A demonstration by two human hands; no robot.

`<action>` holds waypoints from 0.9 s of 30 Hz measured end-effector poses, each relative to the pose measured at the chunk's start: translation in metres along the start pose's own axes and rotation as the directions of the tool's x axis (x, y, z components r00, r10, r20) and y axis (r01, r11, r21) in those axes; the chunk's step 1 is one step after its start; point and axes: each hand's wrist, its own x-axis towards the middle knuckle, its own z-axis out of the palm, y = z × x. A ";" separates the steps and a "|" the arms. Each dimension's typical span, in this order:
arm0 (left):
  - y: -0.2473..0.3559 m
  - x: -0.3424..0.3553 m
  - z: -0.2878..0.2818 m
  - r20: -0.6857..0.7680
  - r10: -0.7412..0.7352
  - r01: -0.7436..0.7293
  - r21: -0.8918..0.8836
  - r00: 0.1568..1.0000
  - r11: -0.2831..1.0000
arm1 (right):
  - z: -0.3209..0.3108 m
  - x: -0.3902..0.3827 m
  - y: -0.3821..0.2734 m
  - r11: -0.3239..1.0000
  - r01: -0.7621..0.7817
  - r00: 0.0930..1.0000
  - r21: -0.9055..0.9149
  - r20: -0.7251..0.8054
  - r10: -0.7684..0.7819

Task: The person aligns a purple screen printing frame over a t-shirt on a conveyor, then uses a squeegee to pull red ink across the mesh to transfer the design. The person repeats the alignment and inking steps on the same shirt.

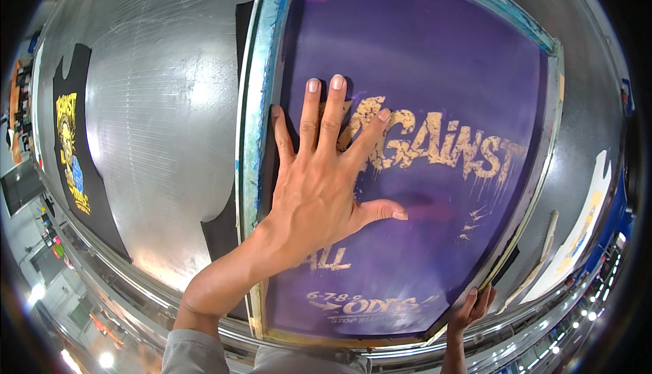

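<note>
Left hand [319,177], fingers spread flat, presses the purple mesh of the printing screen [407,170] at frame centre while right hand [473,306] grips its lower-right frame corner; judgement: keep pressure even, frame square over the black shirt [221,228].

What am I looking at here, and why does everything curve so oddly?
There is one picture, taken by a wide fisheye camera worn on a person's head and looking down at their own bare hands; the lens bends straight edges. The left hand lies flat, fingers spread, on the purple mesh of a printing screen that carries a pale lettered design. The right hand grips the screen's frame at its lower right corner. Beneath the screen a black garment peeks out on a shiny metal table. Farther left lies a black sleeveless shirt with a yellow print.
</note>
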 end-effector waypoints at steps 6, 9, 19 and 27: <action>0.000 0.001 -0.001 0.071 -0.015 0.013 0.033 0.997 0.999 | 0.001 -0.002 -0.010 0.998 -0.047 0.999 -0.051 -0.011 0.047; 0.000 0.001 -0.001 0.092 -0.023 0.019 0.037 0.995 0.999 | 0.000 0.004 -0.033 0.996 0.012 0.999 0.083 0.033 -0.015; -0.020 -0.013 -0.005 -0.094 0.021 -0.043 -0.244 0.995 0.969 | 0.002 0.006 -0.021 0.992 0.126 0.992 -0.007 -0.013 -0.126; -0.006 -0.118 -0.009 0.025 -0.226 0.226 0.029 0.974 0.974 | 0.003 0.003 -0.011 0.996 0.063 0.998 0.068 -0.022 -0.061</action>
